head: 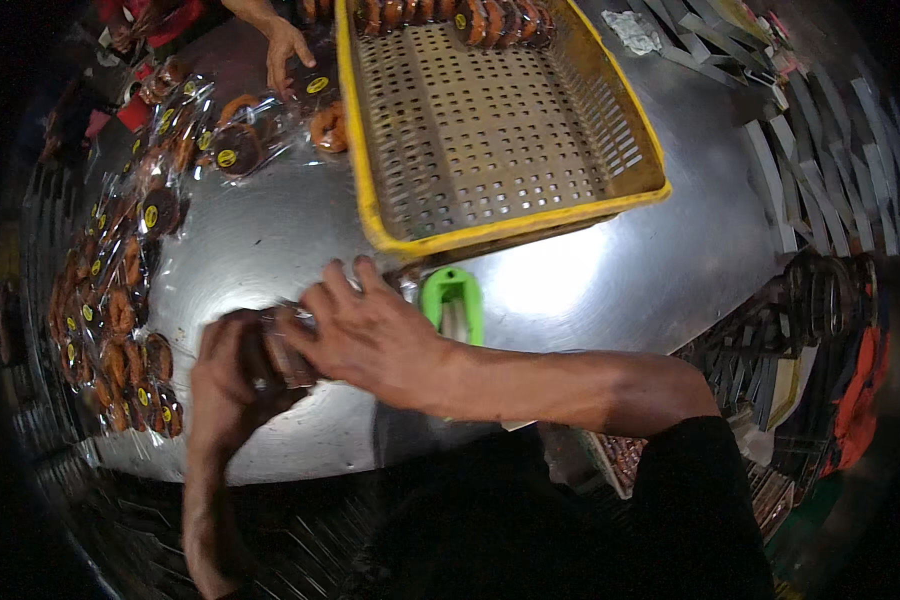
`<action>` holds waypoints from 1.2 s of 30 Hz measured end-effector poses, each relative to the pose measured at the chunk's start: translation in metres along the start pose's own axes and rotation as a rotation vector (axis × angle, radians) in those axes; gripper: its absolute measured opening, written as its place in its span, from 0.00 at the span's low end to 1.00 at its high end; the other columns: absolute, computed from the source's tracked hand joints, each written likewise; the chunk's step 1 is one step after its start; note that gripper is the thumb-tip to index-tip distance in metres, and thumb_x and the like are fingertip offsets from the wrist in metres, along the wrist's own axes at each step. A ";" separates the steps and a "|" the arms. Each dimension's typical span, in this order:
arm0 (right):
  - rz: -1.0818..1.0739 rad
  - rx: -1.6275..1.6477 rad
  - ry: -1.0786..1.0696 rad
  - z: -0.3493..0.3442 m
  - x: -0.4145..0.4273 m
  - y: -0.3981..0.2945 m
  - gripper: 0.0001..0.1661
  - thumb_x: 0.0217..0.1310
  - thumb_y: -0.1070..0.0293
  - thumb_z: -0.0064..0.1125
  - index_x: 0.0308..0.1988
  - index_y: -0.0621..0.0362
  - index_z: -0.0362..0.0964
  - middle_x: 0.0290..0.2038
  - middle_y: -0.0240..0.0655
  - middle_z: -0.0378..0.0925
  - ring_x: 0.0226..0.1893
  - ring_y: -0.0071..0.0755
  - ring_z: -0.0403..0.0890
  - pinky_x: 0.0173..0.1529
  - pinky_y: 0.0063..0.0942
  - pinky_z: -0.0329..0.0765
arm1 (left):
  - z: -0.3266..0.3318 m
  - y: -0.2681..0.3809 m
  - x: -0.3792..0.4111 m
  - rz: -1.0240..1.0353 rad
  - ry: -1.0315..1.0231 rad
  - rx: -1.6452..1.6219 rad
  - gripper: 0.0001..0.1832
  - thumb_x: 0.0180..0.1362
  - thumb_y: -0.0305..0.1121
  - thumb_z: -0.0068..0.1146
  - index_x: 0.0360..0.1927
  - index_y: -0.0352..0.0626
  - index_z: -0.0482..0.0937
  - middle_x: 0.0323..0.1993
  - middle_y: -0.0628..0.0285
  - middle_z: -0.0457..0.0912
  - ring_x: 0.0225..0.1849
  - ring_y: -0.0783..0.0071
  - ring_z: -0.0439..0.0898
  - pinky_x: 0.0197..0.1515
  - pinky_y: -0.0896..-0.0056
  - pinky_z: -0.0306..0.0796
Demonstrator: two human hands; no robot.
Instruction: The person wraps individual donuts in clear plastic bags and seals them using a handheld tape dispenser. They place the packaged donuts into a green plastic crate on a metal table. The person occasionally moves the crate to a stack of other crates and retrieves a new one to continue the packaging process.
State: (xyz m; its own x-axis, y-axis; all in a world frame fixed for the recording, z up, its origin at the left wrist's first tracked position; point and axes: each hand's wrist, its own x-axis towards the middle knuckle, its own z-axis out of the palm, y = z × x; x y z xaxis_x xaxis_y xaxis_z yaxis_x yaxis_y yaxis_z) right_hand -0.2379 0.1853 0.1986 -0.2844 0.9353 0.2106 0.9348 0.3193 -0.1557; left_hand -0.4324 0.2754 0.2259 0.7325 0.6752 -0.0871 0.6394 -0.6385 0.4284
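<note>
Above the steel table (270,232), my left hand (229,375) grips a small stack of plastic-wrapped chocolate doughnuts (289,356). My right hand (379,341) reaches across from the right, with thumb and fingers on the same wrapped doughnuts. Motion blur and my fingers hide how many there are. Just beyond my right wrist lies a bright green plastic holder (474,300) with a pale insert, partly covered by my forearm. A yellow-rimmed perforated plastic crate (495,225) stands ahead of my hands, with rows of wrapped doughnuts (499,22) along its far end.
Wrapped doughnuts (120,311) with yellow labels are heaped along the table's left side. A co-worker's hand (285,49) reaches among wrapped doughnuts left of the crate. Crumpled plastic (631,31) lies right of the crate. Bundled metal strips (817,165) crowd the right side.
</note>
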 end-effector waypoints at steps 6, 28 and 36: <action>0.187 -0.036 0.171 -0.090 -0.013 0.175 0.22 0.57 0.68 0.56 0.53 0.53 0.66 0.43 0.47 0.71 0.41 0.54 0.81 0.38 0.46 0.81 | -0.015 0.113 0.183 0.277 0.234 0.209 0.44 0.33 0.45 0.77 0.58 0.43 0.73 0.51 0.49 0.76 0.54 0.49 0.75 0.56 0.56 0.70; 0.590 0.121 0.021 -0.083 -0.149 0.244 0.24 0.55 0.62 0.64 0.50 0.59 0.69 0.45 0.48 0.77 0.49 0.54 0.78 0.51 0.46 0.74 | 0.159 0.179 0.241 -0.035 -0.150 -0.815 0.44 0.54 0.48 0.66 0.66 0.34 0.58 0.62 0.46 0.64 0.59 0.53 0.71 0.54 0.64 0.73; 0.484 0.271 0.248 -0.043 -0.134 0.102 0.27 0.55 0.74 0.64 0.55 0.62 0.68 0.49 0.47 0.77 0.46 0.45 0.80 0.51 0.39 0.75 | 0.075 -0.073 0.050 -0.277 0.453 -0.044 0.45 0.53 0.59 0.60 0.64 0.34 0.62 0.60 0.41 0.66 0.60 0.48 0.66 0.59 0.46 0.59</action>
State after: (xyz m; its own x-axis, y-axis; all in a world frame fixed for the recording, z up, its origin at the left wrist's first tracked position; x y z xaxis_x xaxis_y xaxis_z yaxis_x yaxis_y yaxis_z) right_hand -0.0949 0.0861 0.1962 0.2478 0.9309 0.2684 0.8490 -0.0751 -0.5231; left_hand -0.4246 0.3284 0.1226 0.3568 0.9145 0.1909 0.7771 -0.4040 0.4825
